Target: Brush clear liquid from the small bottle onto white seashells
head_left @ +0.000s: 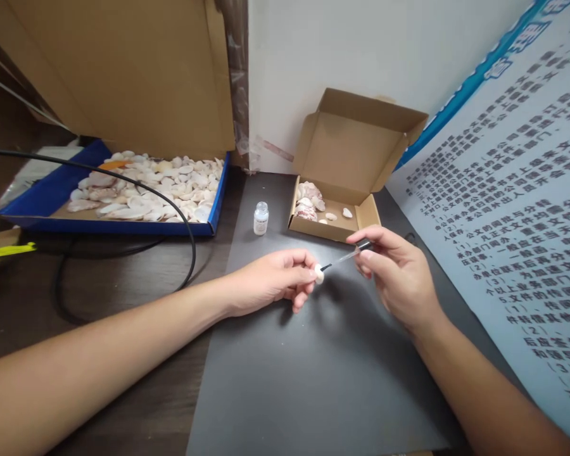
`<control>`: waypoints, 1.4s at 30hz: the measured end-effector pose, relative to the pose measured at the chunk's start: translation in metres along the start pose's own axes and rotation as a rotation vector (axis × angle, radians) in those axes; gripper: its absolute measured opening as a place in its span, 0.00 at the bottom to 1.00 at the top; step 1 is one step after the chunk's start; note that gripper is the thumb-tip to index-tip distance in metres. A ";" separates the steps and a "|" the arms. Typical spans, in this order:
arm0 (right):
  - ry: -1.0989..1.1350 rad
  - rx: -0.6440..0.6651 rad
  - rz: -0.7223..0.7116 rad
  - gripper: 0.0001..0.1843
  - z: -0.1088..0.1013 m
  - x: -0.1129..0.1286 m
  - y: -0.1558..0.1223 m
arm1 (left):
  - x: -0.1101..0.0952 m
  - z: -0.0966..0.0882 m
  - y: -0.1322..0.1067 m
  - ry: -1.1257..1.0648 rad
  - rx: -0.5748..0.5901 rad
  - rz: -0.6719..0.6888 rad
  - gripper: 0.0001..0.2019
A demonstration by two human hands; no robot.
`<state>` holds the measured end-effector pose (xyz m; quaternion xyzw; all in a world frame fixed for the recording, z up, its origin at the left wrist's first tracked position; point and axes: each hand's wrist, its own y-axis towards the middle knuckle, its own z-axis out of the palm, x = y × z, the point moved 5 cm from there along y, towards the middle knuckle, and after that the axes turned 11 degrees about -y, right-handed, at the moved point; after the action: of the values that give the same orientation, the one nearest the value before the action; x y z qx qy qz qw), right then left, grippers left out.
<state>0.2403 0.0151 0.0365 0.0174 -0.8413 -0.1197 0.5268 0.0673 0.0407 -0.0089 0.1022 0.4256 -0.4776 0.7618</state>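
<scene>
Between the thumb and fingers of my left hand [285,278] a small white shell [319,274] is pinched over the grey mat. My right hand [399,269] grips a small applicator brush [344,258] by its dark cap, with a thin clear stem. The brush's dark tip meets the shell's upper edge. Behind my hands a small glass bottle [261,220] with a white label stands uncapped on the mat. An open cardboard box [320,229] holds several shells [308,199], some ridged and reddish, others small and white.
At the left, a blue-edged box [171,228] is heaped with pale shells [171,183] under its raised lid. A black cable [192,244] loops over it onto the dark wooden table. A printed poster [517,209] leans along the right, beside the grey mat [313,392].
</scene>
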 end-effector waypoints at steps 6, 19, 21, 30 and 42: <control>0.029 0.044 -0.070 0.09 0.002 0.002 -0.002 | 0.000 0.001 0.000 0.038 0.004 0.016 0.07; -0.115 -0.012 -0.204 0.09 -0.002 0.012 -0.003 | 0.002 -0.001 0.001 0.082 0.026 0.050 0.14; -0.067 0.024 -0.208 0.09 0.000 0.012 -0.004 | 0.002 -0.002 0.001 0.082 0.027 0.053 0.14; -0.118 0.024 -0.234 0.09 0.000 0.015 -0.004 | 0.005 -0.005 0.002 0.109 0.017 0.036 0.16; -0.166 0.008 -0.252 0.09 -0.001 0.015 -0.004 | 0.005 -0.004 0.001 0.097 0.035 0.022 0.14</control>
<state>0.2341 0.0086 0.0493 0.1152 -0.8735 -0.1826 0.4362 0.0671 0.0404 -0.0156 0.1432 0.4524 -0.4710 0.7436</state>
